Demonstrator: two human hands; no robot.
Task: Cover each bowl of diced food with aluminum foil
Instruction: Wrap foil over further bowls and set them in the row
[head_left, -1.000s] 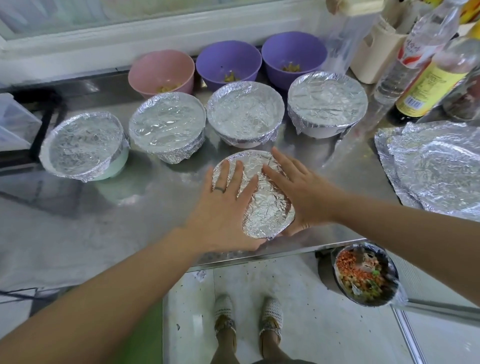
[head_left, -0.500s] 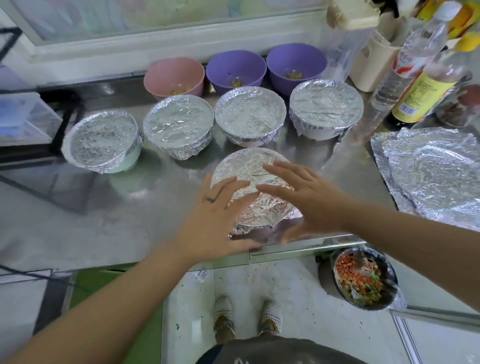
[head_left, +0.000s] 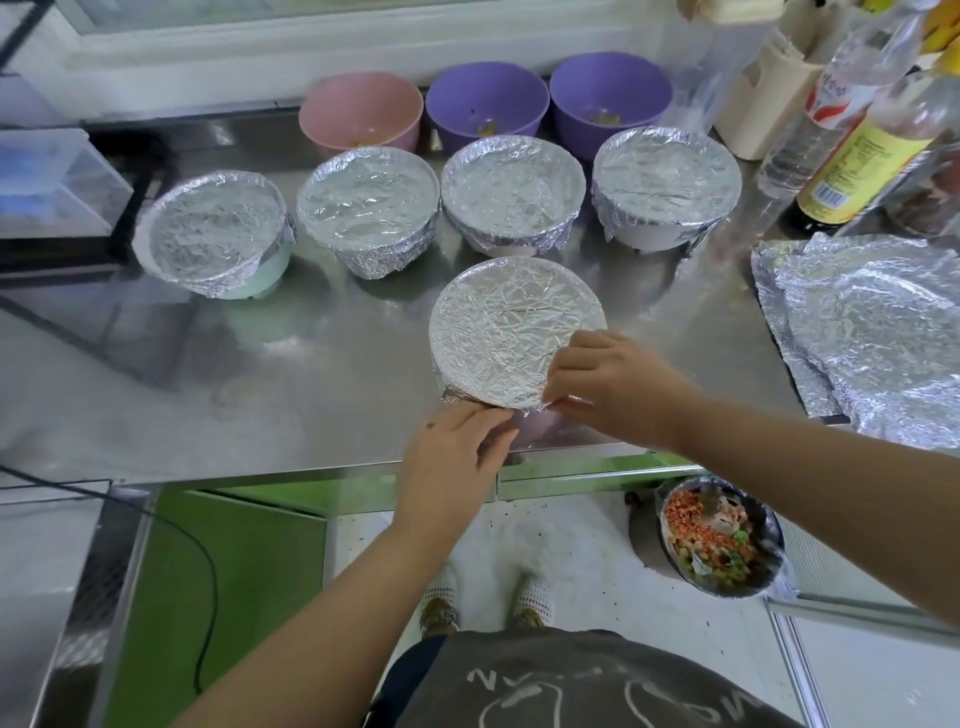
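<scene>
A foil-covered bowl (head_left: 511, 325) stands near the front edge of the steel counter (head_left: 291, 384). My left hand (head_left: 457, 457) cups the bowl's near side, fingers curled against the foil below the rim. My right hand (head_left: 618, 384) pinches the foil at the near right rim. Behind it stands a row of several foil-covered bowls (head_left: 514, 189). At the back, a pink bowl (head_left: 361, 111) and two purple bowls (head_left: 485, 104) are uncovered, with a little diced food inside. Loose foil sheets (head_left: 872, 322) lie at the right.
Bottles (head_left: 862, 140) and a beige holder (head_left: 763, 93) crowd the back right corner. A clear box (head_left: 52, 182) sits at the left. A bowl of mixed diced food (head_left: 719, 540) sits on the floor below the counter's edge, to the right of my feet.
Both hands have left the top of the foil and slid down to the bowl's near rim, fingers now curled on the foil edge. The camera has pulled back.
</scene>
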